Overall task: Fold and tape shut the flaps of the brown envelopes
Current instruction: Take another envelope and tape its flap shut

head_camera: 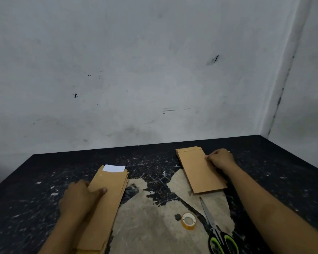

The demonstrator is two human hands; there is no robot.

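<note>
- left pile of flat brown paper envelopes [106, 195] runs from the near table edge away from the person, and the top one shows a white paper insert [114, 168] poking out of its open far end, so that flap looks not yet folded.
- these look light, thin and floppy, easy to crease and quick to slide off one another; best taken flat with a palm on the body while fingertips turn the far flap over.
- left hand [81, 196] lies on the left edge of that pile, thumb across the top envelope and the fingers seemingly wrapped round the edge, holding it.
- second stack of brown paper envelopes [200, 171] sits further off to the right, slightly fanned, no white showing.
- right hand [221, 158] sits at that stack's right edge, fingers curled in with the tips on the top sheet; a pinch or just a press, i cannot tell.
- small roll of clear tape [188, 221] lies between the piles, nearer the person, neither hand touching it.
- black scissors with green handles [216, 230] lie just right of the roll.
- all of it on a scuffed black table [283, 180] with bare worn patches.
</note>
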